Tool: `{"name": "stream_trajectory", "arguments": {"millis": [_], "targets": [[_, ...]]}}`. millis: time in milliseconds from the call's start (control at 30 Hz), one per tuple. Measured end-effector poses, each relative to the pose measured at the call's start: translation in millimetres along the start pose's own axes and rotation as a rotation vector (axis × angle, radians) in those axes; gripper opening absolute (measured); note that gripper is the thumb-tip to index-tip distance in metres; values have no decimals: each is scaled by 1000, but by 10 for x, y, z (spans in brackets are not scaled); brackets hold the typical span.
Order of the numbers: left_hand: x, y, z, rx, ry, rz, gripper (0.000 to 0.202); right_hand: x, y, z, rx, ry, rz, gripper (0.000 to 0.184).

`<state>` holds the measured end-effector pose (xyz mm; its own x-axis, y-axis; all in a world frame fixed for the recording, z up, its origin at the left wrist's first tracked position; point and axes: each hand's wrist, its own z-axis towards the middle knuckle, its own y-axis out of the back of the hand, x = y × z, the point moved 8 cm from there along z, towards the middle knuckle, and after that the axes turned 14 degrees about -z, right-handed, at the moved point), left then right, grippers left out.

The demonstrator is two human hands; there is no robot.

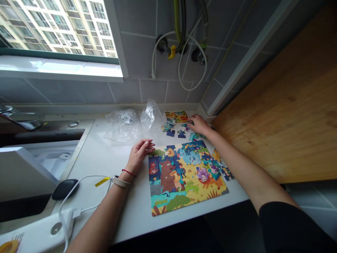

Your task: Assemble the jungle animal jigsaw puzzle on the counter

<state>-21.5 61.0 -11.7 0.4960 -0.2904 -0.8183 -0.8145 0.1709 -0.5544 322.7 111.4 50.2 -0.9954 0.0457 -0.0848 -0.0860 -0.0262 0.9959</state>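
A partly filled jigsaw puzzle (189,175) with cartoon animals lies on the white counter. My left hand (140,151) rests at its upper left corner, fingers loosely bent and holding nothing. Beyond the puzzle, my right hand (198,125) has its fingertips closed on a small puzzle piece, mostly hidden by the fingers. Beside that hand lies a small picture card (176,116) of the same style. Several loose pieces (181,134) are scattered between card and puzzle. More pieces (214,170) lie on top of the puzzle's right side, partly over its edge.
Crumpled clear plastic bags (126,124) lie at the back. On the left are a sink with a faucet (22,119), a black mouse-shaped object (65,189) and a white power strip (50,230) with a cable. A wooden panel (284,105) borders the right side.
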Motion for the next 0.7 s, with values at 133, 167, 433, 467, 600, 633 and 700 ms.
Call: {"name": "stream_trajectory", "arguments": {"millis": [133,167,433,467,600,633,700], "targets": [[-25,-16,-13,-6,5,4,57,-255,11,-8,65,-5,3,34],[-32,-19,-16,-8,5,10,58,-365,22,-11,82,-27,3,35],[-88,-116,-63,38,-68,231,64,-957,-21,-209,222,-84,44,40],[-88,-131,-71,51,-77,263,64,-978,-51,-258,237,-83,46,39],[-76,-143,-83,77,-85,331,67,-1036,-178,-496,299,-80,39,41],[-76,-138,-81,78,-85,341,68,-1044,-193,-550,311,-74,39,43],[-83,-132,-77,78,-86,357,70,-1062,-181,-628,321,-59,42,48]]}}
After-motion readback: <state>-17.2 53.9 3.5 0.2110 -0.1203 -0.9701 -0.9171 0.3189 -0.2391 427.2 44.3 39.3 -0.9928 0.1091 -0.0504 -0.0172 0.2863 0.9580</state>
